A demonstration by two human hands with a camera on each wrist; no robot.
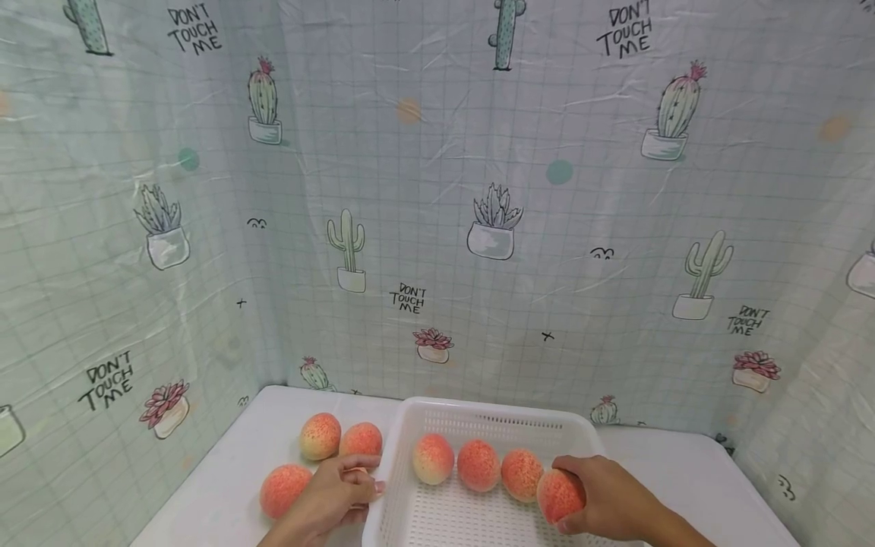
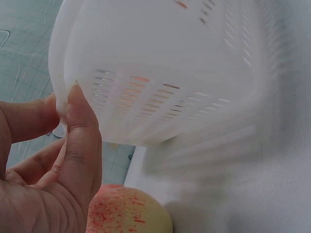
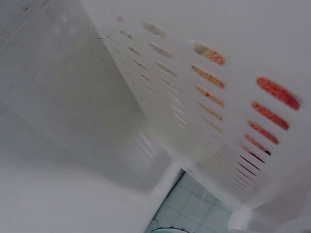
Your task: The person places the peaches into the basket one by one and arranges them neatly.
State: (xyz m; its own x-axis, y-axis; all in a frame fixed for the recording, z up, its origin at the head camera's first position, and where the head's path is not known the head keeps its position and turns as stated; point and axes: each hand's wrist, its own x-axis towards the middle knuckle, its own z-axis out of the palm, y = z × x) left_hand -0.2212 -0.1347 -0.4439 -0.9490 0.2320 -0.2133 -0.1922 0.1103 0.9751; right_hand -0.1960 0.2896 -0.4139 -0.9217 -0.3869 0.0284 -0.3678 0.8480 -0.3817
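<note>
Three round red-and-yellow peaches [image 1: 478, 465] lie inside a white plastic basket with holes [image 1: 506, 409], bottom middle.
The right hand [image 1: 611, 497] curls around another peach [image 1: 560, 497], lower right; the left hand [image 1: 335, 490] pinches the basket's rim [image 2: 57, 58], near more peaches [image 1: 320, 436], lower left.

1. Ahead of me, creased, grid-lined sheeting [image 1: 437, 159] fills the upper frame and both sides.
2. I see a printed pink-topped cactus [image 1: 678, 110] at upper right.
3. Black "DON'T TOUCH ME" lettering [image 1: 195, 30] faces me at upper left.
4. My white table [image 1: 690, 475] spans the bottom.
5. I can't identify the small dark thing [image 1: 724, 443] at lower right.
</note>
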